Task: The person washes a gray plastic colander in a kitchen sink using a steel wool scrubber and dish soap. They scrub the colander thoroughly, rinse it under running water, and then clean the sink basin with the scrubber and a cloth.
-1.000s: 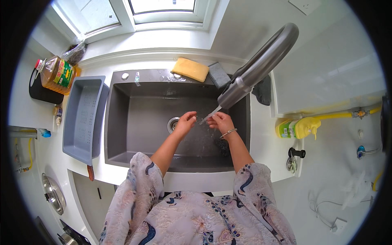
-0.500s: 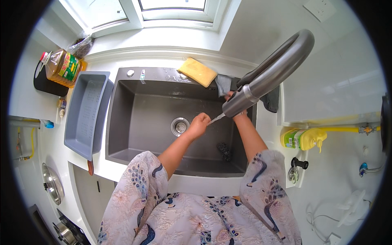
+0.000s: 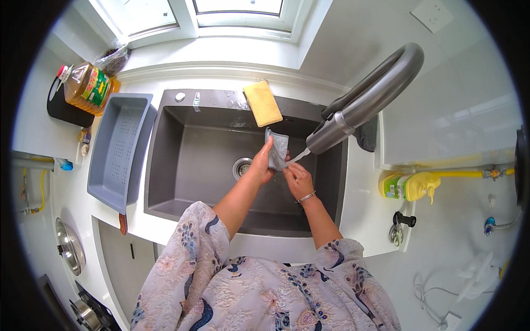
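A grey cloth [image 3: 279, 148] is stretched between my two hands above the dark sink [image 3: 204, 143]. My left hand [image 3: 264, 161] grips its left side, thumb upright against it. My right hand [image 3: 298, 180], with a bracelet at the wrist, pinches its lower right corner. Water runs from the grey faucet [image 3: 331, 132] onto or just beside that corner. Behind the cloth, a yellow sponge-like cloth [image 3: 262, 103] lies over the sink's back rim. The round drain [image 3: 242, 167] is partly hidden by my left hand.
A grey perforated basin [image 3: 118, 149] stands left of the sink, with an oil jug [image 3: 88, 88] behind it. On the right are a yellow-green soap bottle [image 3: 408, 186] and a dark cloth [image 3: 366, 135]. The faucet's tall neck arches over the sink's right side.
My right hand has come from the back right rim to the middle, bringing the grey cloth. My left hand now holds it too. The yellow cloth has turned and slid slightly toward me.
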A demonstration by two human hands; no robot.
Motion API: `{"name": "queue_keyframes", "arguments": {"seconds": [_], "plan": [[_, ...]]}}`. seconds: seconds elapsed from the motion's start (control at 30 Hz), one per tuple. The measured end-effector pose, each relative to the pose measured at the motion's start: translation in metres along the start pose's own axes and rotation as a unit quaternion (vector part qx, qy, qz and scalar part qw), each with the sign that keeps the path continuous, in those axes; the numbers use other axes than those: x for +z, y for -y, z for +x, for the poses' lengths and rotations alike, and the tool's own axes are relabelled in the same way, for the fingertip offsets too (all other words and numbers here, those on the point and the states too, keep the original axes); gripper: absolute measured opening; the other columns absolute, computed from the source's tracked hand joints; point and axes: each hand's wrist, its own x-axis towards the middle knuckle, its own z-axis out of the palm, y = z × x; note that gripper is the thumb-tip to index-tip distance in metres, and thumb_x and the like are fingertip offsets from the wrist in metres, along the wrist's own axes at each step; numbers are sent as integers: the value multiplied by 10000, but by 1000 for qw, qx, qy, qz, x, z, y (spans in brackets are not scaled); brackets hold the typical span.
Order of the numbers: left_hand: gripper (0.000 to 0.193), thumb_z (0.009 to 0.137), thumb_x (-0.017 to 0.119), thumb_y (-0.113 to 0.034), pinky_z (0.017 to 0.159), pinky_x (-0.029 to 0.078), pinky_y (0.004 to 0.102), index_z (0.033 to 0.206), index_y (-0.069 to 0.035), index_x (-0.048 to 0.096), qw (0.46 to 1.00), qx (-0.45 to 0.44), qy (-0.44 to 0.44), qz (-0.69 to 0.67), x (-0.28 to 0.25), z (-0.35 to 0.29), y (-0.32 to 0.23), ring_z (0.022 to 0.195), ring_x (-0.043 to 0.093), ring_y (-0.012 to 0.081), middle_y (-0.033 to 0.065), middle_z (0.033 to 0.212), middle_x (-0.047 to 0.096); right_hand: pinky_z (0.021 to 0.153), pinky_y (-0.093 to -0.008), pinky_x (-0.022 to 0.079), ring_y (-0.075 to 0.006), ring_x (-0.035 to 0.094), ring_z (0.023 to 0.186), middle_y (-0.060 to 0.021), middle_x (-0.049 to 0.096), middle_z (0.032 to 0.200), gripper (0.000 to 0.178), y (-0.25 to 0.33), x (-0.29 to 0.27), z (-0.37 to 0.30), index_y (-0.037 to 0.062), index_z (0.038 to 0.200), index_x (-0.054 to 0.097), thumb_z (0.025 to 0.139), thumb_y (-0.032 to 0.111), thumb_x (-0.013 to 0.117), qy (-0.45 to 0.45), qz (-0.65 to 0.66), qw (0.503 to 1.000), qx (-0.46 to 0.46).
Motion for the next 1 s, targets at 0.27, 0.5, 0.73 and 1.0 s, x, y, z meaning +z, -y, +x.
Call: {"name": "queue_keyframes", "arguments": {"seconds": [0.27, 0.5, 0.73, 1.0], "plan": [[293, 906, 546, -234, 861, 473, 395, 1160, -93, 507, 995, 35, -78, 60, 0, -24, 10, 1024, 572, 214, 55, 1110, 596, 901, -392, 409, -214, 538, 1021, -48, 574, 1060, 309, -20, 18, -2, 58, 1071, 543, 897, 309, 501, -198, 646, 611, 413], [278, 916, 526, -252, 872, 476, 395, 1128, -73, 527, 995, -2, -83, 55, -16, -41, 11, 976, 594, 228, 74, 1075, 608, 1018, -454, 330, -266, 466, 1177, -93, 518, 1251, 511, 13, 53, 13, 83, 1257, 460, 937, 470, 366, -35, 704, 631, 325], [357, 962, 405, -259, 895, 463, 415, 1256, -61, 445, 989, 91, -119, -11, -34, -30, 4, 1035, 566, 264, 110, 1195, 535, 1014, -363, 351, -242, 478, 1169, -119, 514, 1243, 392, 31, 53, 13, -12, 1248, 467, 933, 215, 414, -62, 540, 768, 338], [387, 962, 389, -180, 1012, 335, 334, 1321, -35, 389, 994, 106, 29, 19, 0, -47, 45, 1172, 454, 195, 82, 1254, 491, 814, -300, 450, -198, 536, 989, -117, 514, 1205, 511, -5, 71, 36, 56, 1385, 315, 959, 332, 380, -169, 409, 837, 321]]}}
